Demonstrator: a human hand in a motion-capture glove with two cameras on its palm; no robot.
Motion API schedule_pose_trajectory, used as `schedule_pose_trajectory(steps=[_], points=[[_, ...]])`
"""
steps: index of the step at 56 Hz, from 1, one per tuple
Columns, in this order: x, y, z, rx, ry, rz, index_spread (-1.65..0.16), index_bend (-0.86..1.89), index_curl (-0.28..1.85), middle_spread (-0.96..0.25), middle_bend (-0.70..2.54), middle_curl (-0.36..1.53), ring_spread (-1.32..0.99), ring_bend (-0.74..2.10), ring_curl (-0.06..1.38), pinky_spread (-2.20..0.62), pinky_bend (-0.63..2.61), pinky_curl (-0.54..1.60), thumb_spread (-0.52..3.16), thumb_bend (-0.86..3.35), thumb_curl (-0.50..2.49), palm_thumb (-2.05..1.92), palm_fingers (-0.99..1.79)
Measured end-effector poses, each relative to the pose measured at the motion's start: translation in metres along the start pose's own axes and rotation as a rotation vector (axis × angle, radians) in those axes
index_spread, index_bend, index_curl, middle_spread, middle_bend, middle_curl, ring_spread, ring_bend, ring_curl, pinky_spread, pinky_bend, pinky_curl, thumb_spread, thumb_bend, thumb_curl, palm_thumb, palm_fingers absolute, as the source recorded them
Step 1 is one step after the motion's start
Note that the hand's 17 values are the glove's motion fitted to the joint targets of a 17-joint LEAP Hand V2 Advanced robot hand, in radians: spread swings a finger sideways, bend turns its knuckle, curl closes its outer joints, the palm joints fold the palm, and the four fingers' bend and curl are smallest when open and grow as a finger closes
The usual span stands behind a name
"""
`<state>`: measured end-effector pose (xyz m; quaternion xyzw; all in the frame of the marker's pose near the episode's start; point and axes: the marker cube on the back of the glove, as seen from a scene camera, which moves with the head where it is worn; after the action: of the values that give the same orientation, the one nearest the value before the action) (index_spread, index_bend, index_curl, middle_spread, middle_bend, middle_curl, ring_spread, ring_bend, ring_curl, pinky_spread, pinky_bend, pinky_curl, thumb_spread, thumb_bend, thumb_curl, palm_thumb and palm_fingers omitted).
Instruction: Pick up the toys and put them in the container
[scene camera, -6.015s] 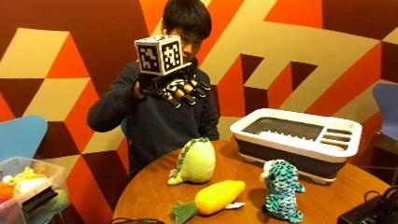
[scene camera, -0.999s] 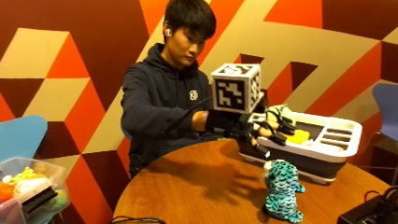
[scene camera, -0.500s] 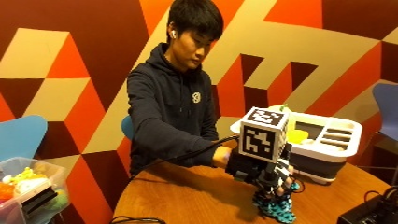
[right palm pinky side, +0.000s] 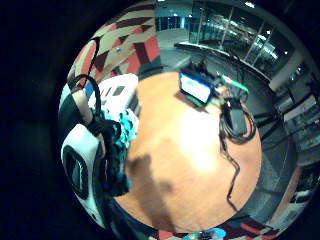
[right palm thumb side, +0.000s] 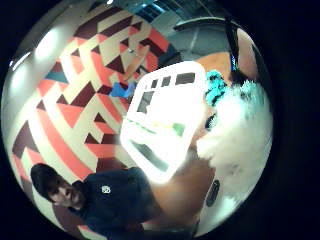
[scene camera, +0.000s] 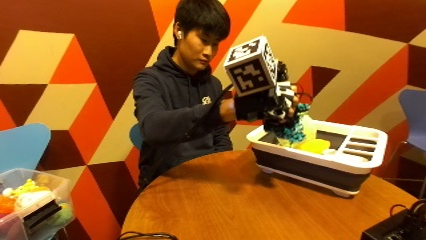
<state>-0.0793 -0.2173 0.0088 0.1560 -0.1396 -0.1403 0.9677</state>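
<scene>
One teal plush toy (scene camera: 291, 131) gripped by the gloved hands (scene camera: 273, 107) above the white container (scene camera: 363, 165)

The gloved right hand (scene camera: 269, 102), low over the teal spotted toy (scene camera: 291, 129) on the desk (scene camera: 219, 200) half a second ago, has lifted it and now holds it above the container (scene camera: 318, 159), where the yellow toy (scene camera: 313, 146) already lies.

You had a blue chair (scene camera: 20, 147) beside a clear bin (scene camera: 30, 207); a laptop (right palm pinky side: 196, 88) sat on the round table (scene camera: 219, 205).
</scene>
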Motion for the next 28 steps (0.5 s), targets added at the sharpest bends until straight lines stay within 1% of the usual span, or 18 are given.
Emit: schedule_pose_trajectory(steps=[5, 11, 14, 19, 20, 22, 23, 24, 25, 27, 28], points=[[-0.034, -0.001, -0.008, -0.018, -0.026, -0.064, -0.44, 0.53, 0.81, -0.31, 0.82, 0.72, -0.43, 1.09, 0.62, -0.43, 1.07, 0.48, 0.25, 0.18, 0.88, 0.89, 0.97], [-0.068, 0.000, -0.002, -0.070, -0.010, -0.110, -0.45, 0.53, 0.89, -0.33, 0.83, 0.77, -0.43, 1.12, 0.63, -0.43, 1.10, 0.50, 0.17, 0.19, 0.91, 0.88, 0.94], [-0.080, 0.002, 0.006, -0.142, -0.011, -0.102, -0.45, 0.52, 0.93, -0.33, 0.84, 0.79, -0.43, 1.13, 0.64, -0.43, 1.11, 0.50, 0.14, 0.19, 0.93, 0.88, 0.92], [-0.091, 0.011, 0.024, -0.336, 0.014, -0.067, -0.46, 0.45, 0.97, -0.33, 0.81, 0.82, -0.43, 1.15, 0.65, -0.43, 1.15, 0.51, 0.12, 0.16, 0.94, 0.84, 0.85], [-0.092, 0.013, 0.028, -0.380, 0.021, -0.063, -0.45, 0.33, 0.95, -0.32, 0.76, 0.80, -0.42, 1.15, 0.65, -0.44, 1.20, 0.53, 0.16, 0.14, 0.93, 0.82, 0.75], [-0.094, 0.019, 0.036, -0.467, 0.038, -0.066, -0.43, 0.24, 0.96, -0.32, 0.71, 0.80, -0.41, 1.18, 0.66, -0.44, 1.24, 0.53, 0.19, 0.12, 0.93, 0.81, 0.68], [-0.094, 0.022, 0.040, -0.507, 0.046, -0.072, -0.42, 0.14, 0.93, -0.30, 0.65, 0.77, -0.40, 1.19, 0.65, -0.43, 1.24, 0.52, 0.29, 0.10, 0.92, 0.78, 0.57], [-0.095, 0.024, 0.043, -0.540, 0.054, -0.078, -0.41, 0.08, 0.91, -0.30, 0.62, 0.77, -0.39, 1.19, 0.65, -0.42, 1.27, 0.53, 0.36, 0.10, 0.92, 0.76, 0.52], [-0.095, 0.027, 0.045, -0.564, 0.061, -0.084, -0.39, 0.02, 0.87, -0.28, 0.59, 0.76, -0.37, 1.15, 0.64, -0.38, 1.28, 0.53, 0.45, 0.09, 0.91, 0.72, 0.31], [-0.095, 0.030, 0.048, -0.582, 0.073, -0.096, -0.36, 0.03, 0.84, -0.24, 0.51, 0.74, -0.31, 1.06, 0.64, -0.30, 1.30, 0.56, 0.58, 0.02, 0.86, 0.62, -0.04], [-0.095, 0.030, 0.048, -0.578, 0.075, -0.099, -0.36, 0.06, 0.82, -0.22, 0.49, 0.73, -0.28, 0.99, 0.63, -0.27, 1.31, 0.57, 0.63, 0.01, 0.85, 0.60, -0.14]])
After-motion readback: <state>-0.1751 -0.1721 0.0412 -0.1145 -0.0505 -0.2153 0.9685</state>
